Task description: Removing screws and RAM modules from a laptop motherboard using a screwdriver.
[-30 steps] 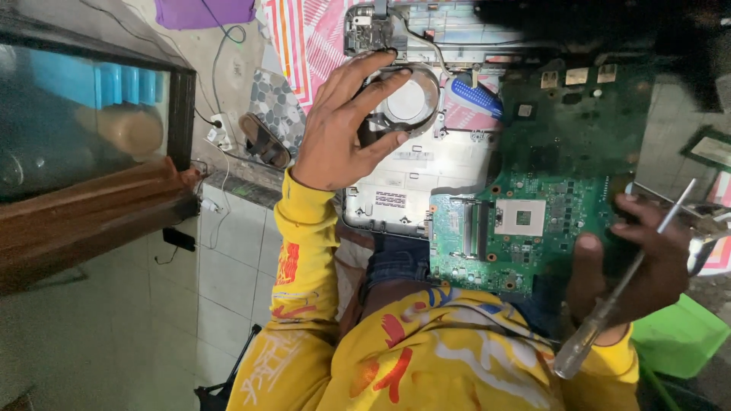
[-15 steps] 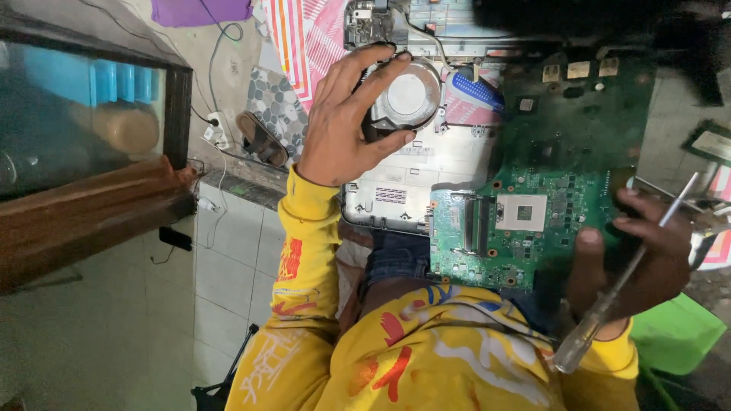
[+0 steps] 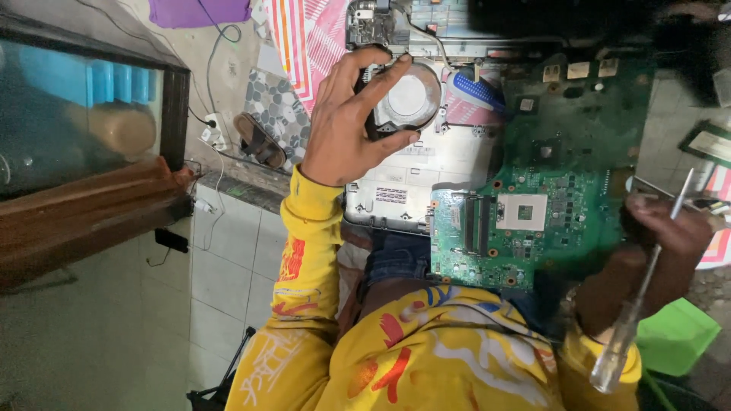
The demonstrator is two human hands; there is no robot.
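Tiled floor (image 3: 228,251) w/ white square tiles fills lower left; view is rotated. 1 dark glass-fronted cabinet w/ brown wooden edge (image 3: 84,175) at left, 1 purple cloth (image 3: 198,11) at top, 1 pink-and-white striped mat (image 3: 308,38) beside it, 1 brown sandal (image 3: 259,141) on patterned pebble tile, 1 white power strip w/ cables (image 3: 213,125) near it, 1 bright green plastic box (image 3: 674,335) lower right.

Work items: 1 silver-grey laptop base shell (image 3: 445,167) lying across person's lap, 1 large green circuit board (image 3: 556,190) resting partly over the shell's right side, 1 round black-and-silver cooling fan (image 3: 407,99) at the shell's upper part, 1 blue ribbon cable (image 3: 476,87) just beside the fan, 1 long screwdriver w/ clear plastic handle and metal shaft (image 3: 643,293).

Left hand (image 3: 346,125): half-curled, fingers spread around the fan, thumb on its lower rim, fingertips over its upper-left edge, so grasping the fan, which sits on the shell. Yellow printed sleeve (image 3: 304,251) runs down from wrist.

Right hand (image 3: 662,243): closed round the screwdriver shaft mid-length, handle pointing down toward the person, tip up and right, clear of the board. Hand sits at the board's right edge; can't tell if it touches the board.
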